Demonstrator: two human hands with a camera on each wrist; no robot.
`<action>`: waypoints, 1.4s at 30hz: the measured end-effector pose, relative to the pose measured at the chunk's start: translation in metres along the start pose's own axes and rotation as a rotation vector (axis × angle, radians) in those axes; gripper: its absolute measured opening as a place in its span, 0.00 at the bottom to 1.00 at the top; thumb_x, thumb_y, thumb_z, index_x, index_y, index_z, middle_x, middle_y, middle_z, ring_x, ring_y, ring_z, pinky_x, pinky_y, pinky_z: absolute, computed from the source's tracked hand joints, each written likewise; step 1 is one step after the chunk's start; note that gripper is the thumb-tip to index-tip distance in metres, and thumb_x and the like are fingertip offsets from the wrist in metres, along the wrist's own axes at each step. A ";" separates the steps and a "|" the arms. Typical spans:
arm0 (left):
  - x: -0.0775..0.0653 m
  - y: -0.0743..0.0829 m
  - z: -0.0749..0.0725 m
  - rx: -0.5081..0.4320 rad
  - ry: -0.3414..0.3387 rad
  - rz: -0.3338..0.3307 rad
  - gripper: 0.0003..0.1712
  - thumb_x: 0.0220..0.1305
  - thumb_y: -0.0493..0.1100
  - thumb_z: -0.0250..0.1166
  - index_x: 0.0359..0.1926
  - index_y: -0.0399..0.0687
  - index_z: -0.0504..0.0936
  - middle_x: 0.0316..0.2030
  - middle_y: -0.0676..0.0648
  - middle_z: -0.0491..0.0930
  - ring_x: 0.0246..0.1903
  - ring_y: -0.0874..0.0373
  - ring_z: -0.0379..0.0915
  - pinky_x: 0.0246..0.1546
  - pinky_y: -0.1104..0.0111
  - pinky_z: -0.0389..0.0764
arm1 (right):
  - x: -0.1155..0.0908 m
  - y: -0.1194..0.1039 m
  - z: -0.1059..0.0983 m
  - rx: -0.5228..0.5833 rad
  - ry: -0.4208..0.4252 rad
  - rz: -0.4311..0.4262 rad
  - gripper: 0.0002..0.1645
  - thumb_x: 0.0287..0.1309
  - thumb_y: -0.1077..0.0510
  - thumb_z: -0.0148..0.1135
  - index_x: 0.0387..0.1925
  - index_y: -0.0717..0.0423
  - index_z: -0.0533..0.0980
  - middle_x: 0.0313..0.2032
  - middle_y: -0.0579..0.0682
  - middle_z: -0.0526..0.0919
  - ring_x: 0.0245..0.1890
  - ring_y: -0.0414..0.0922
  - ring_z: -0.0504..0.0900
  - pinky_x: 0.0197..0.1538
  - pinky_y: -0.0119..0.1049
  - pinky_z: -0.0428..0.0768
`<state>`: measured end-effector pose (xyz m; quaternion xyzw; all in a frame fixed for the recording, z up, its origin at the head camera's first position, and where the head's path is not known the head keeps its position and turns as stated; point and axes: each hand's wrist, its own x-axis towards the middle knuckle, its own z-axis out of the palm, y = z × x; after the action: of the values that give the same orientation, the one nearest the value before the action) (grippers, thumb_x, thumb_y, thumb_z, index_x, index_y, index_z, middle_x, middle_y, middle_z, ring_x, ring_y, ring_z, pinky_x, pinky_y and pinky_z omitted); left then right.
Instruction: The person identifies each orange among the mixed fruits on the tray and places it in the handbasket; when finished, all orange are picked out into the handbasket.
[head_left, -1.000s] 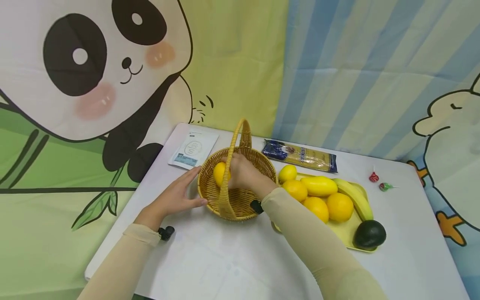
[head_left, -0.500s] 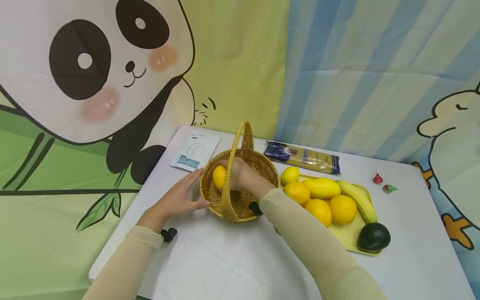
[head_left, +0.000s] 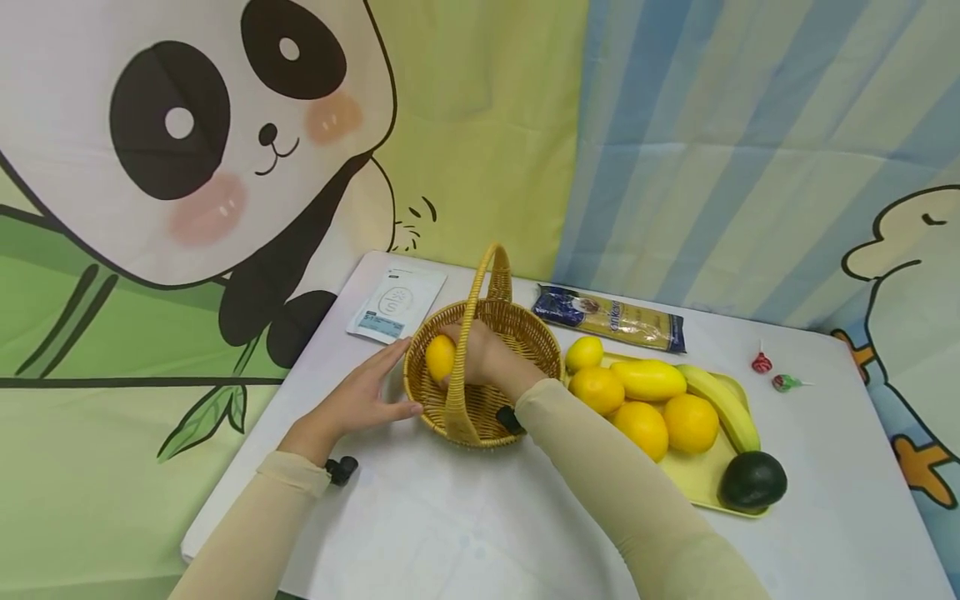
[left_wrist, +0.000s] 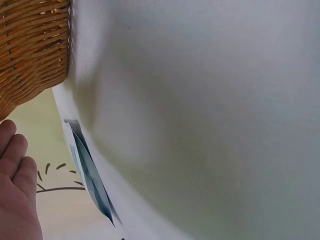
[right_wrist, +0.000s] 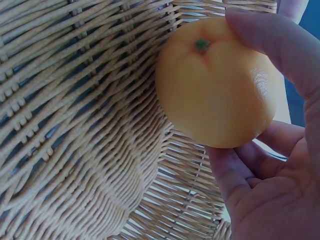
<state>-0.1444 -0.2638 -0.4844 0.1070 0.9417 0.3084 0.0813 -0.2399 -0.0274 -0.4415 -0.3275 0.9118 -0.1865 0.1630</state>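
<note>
My right hand (head_left: 480, 354) reaches under the handle into a round wicker basket (head_left: 540, 333). Its thumb and fingers grip an orange (right_wrist: 215, 82) with a small green stem mark. In the right wrist view the orange is right by the woven wall. At the basket's left rim rests my left hand (head_left: 363, 396), fingers straight and thumb spread along the outside. The left wrist view shows those fingers (left_wrist: 17, 155) just below the basket's woven side (left_wrist: 32, 47).
Right of the basket, a yellow tray (head_left: 693, 475) bears a lemon (head_left: 584, 354), several oranges (head_left: 692, 423), a yellow oblong fruit (head_left: 648, 379), a banana (head_left: 723, 404) and a dark avocado (head_left: 753, 481). Behind lie a white pouch (head_left: 397, 304) and a pasta packet (head_left: 611, 318). Lollipops (head_left: 762, 362) lie far right.
The whole scene shifts slightly right and down in the head view. My right hand keeps its grip on the orange inside the basket, and the left hand stays at the rim.
</note>
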 end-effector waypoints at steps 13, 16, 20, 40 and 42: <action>0.000 -0.001 0.000 -0.008 0.000 0.000 0.69 0.51 0.78 0.73 0.85 0.67 0.46 0.85 0.51 0.48 0.83 0.44 0.47 0.81 0.39 0.56 | 0.003 0.002 0.006 0.049 0.024 -0.006 0.54 0.50 0.47 0.82 0.75 0.56 0.67 0.70 0.59 0.71 0.69 0.56 0.72 0.72 0.48 0.76; 0.000 0.000 0.000 -0.011 0.004 0.007 0.69 0.51 0.78 0.73 0.85 0.67 0.46 0.85 0.51 0.49 0.83 0.44 0.47 0.81 0.39 0.56 | 0.002 0.000 0.006 0.093 0.025 0.024 0.56 0.49 0.47 0.82 0.76 0.56 0.66 0.72 0.59 0.70 0.70 0.57 0.70 0.75 0.50 0.74; 0.000 0.002 -0.001 -0.011 0.004 0.007 0.68 0.52 0.76 0.73 0.85 0.66 0.46 0.84 0.50 0.49 0.83 0.44 0.47 0.81 0.39 0.56 | 0.001 0.000 0.006 0.105 0.036 0.028 0.56 0.49 0.48 0.83 0.76 0.56 0.66 0.72 0.59 0.70 0.71 0.57 0.70 0.75 0.50 0.74; -0.002 0.002 0.001 -0.006 -0.002 0.005 0.67 0.55 0.69 0.76 0.85 0.60 0.47 0.85 0.51 0.48 0.83 0.44 0.47 0.81 0.41 0.56 | -0.003 -0.005 0.005 0.028 0.016 0.032 0.62 0.48 0.43 0.84 0.80 0.53 0.61 0.77 0.61 0.62 0.78 0.58 0.63 0.81 0.52 0.65; -0.002 0.002 0.000 0.000 -0.004 0.004 0.67 0.55 0.69 0.76 0.85 0.60 0.47 0.85 0.50 0.48 0.83 0.44 0.46 0.81 0.41 0.56 | -0.003 -0.005 0.003 0.018 0.017 0.019 0.63 0.48 0.43 0.84 0.80 0.53 0.61 0.77 0.61 0.63 0.77 0.58 0.63 0.81 0.51 0.66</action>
<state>-0.1423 -0.2628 -0.4833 0.1096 0.9414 0.3082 0.0823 -0.2338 -0.0300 -0.4414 -0.3158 0.9145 -0.1962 0.1598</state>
